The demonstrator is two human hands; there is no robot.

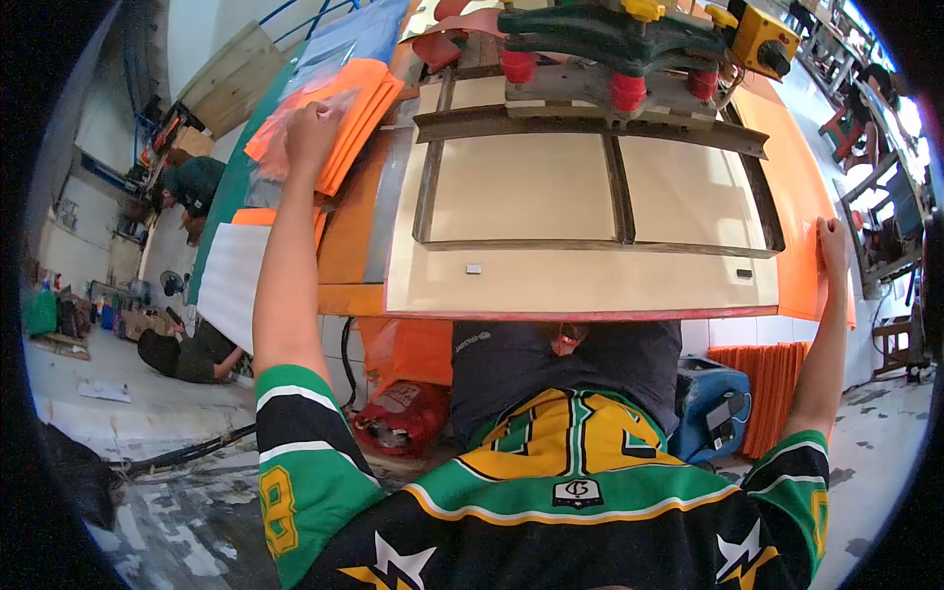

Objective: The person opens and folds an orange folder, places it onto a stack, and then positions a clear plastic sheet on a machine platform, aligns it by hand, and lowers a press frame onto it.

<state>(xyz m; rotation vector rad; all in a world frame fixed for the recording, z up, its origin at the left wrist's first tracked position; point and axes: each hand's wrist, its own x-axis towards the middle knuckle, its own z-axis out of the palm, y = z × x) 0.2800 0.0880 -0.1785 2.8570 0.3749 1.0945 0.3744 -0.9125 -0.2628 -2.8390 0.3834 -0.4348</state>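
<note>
My left hand is closed at the stack of folded orange sheets on the left, over some clear plastic film. What its fingers grip is hidden. Far to the right, my right hand pinches the edge of a large orange sheet. That sheet lies partly under the cream board. On the board sits a dark metal frame of thin bars, below the press head with its red cylinders.
A yellow control box hangs at the press's right. White sheets lie on the table's left. Underneath are a red bag, a blue machine and an orange stack. Other people sit at left and far right.
</note>
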